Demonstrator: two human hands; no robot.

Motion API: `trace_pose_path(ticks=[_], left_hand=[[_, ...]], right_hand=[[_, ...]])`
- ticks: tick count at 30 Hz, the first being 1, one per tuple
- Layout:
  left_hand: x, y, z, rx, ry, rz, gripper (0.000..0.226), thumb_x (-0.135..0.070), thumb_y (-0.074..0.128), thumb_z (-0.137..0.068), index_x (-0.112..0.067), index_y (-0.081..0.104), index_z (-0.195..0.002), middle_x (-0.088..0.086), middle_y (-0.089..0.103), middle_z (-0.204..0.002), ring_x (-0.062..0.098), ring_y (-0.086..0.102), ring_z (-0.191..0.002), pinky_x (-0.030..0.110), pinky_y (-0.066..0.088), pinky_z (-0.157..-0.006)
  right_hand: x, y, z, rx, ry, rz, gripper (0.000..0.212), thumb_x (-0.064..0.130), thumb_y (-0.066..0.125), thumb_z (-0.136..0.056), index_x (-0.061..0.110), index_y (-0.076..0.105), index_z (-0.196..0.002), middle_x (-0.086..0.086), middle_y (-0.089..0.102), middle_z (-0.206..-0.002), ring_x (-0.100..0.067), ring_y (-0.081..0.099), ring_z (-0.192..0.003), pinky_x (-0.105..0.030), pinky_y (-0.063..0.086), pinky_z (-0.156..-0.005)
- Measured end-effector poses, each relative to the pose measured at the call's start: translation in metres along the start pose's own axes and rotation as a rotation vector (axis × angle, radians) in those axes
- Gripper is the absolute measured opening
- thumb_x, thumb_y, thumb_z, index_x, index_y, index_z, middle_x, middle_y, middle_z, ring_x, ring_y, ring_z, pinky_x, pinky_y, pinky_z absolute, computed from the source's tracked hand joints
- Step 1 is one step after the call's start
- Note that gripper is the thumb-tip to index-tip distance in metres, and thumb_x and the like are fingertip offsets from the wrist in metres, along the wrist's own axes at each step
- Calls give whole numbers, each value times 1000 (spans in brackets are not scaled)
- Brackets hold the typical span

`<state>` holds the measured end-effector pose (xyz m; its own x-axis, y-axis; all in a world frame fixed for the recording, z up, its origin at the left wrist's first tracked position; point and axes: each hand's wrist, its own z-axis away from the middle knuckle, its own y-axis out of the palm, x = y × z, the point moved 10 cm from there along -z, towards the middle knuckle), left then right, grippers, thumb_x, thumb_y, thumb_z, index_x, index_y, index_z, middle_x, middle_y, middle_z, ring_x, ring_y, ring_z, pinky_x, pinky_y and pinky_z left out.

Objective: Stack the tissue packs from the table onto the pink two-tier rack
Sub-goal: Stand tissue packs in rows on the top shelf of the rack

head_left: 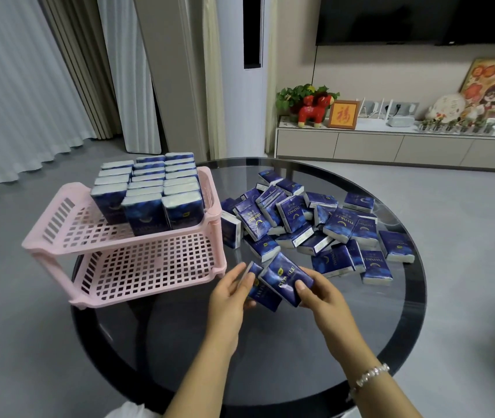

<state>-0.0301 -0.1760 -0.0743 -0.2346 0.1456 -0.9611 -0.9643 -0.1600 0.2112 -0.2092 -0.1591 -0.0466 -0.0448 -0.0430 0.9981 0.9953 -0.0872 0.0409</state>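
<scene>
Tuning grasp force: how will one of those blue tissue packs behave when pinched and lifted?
Probably soft: the tissue pack in the right hand is film-wrapped paper, likely yielding under grip. Likely light; the left hand holds another easily. The glossy wrap may slip. Flat sides: unlikely to roll.

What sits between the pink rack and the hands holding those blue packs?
Nothing: in the head view only bare dark glass tabletop separates the pink rack from the hands.

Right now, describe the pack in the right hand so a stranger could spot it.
On the round glass table, look near the front edge, below the loose heap. The pack, face up, is pinched by the right hand; its neighbour sits in the left hand.
</scene>
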Motion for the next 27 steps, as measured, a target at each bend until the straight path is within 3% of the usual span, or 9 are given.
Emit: trace_pose_path(ticks=[3, 8, 13, 16, 18, 21, 24, 27], left_hand=[[4, 4, -2, 38, -50, 57, 29, -19, 58, -92, -13, 63, -119, -1, 72, -100, 10, 64, -82, 20, 48, -60], [1, 15, -3, 104, -15, 85, 55, -34, 67, -72, -8, 57, -120, 6, 71, -107, 19, 66, -93, 30, 52, -77], [0, 26, -4, 158, 74, -127, 33, -15, 67, -84, -26, 56, -113, -8, 66, -110, -6, 64, -95, 10, 48, -77], [-3, 30, -3, 171, 129, -232, 35, -19, 61, -90, -30, 51, -122, -14, 62, -115, -6, 59, -104, 7, 46, -82], [-4, 31, -4, 159, 141, -245, 32, -22, 58, -92, -32, 51, -122, -13, 62, -117, -3, 58, -108, 9, 46, -85], [-6, 28, -6, 123, 162, -251, 28, -20, 55, -94, -32, 51, -119, -16, 60, -115, -8, 57, -103, 5, 45, -80], [-9, 25, -8, 86, 178, -257, 25, -17, 54, -95, -30, 53, -116, -16, 60, -108, -8, 57, -95, 3, 43, -73], [-7, 23, -9, 73, 173, -277, 23, -20, 54, -95, -32, 53, -115, -15, 60, -108, -4, 57, -98, 4, 44, -74]], right_hand=[[-4, 6, -2, 32, 18, -23, 21, 8, 56, -91, 17, 64, -108, -6, 71, -101, -15, 65, -88, -30, 50, -82], [-9, 12, -3, 8, 25, -16, 19, 11, 57, -91, 16, 67, -106, 0, 75, -92, -8, 66, -77, -23, 53, -75], [-12, 10, -3, -12, 23, 39, 22, 13, 62, -88, 23, 68, -106, 7, 75, -92, -4, 68, -85, -23, 54, -81], [-11, 7, -4, 5, 18, 99, 23, 14, 64, -86, 22, 69, -107, 9, 75, -90, 4, 66, -79, -14, 51, -73], [-8, -2, -7, -41, 2, 224, 21, 21, 67, -85, 23, 70, -106, 10, 74, -89, 6, 65, -77, -9, 48, -68], [12, -37, -11, -288, -83, 489, 23, 30, 69, -83, 21, 69, -104, 7, 69, -92, -3, 63, -81, -14, 46, -68], [45, -60, -18, -464, -218, 829, 30, 31, 67, -84, 18, 67, -111, -2, 63, -105, -21, 53, -101, -29, 40, -85], [52, -67, -38, -442, -147, 1112, 45, 38, 63, -85, 18, 58, -126, -5, 55, -127, -30, 38, -118, -39, 29, -97]])
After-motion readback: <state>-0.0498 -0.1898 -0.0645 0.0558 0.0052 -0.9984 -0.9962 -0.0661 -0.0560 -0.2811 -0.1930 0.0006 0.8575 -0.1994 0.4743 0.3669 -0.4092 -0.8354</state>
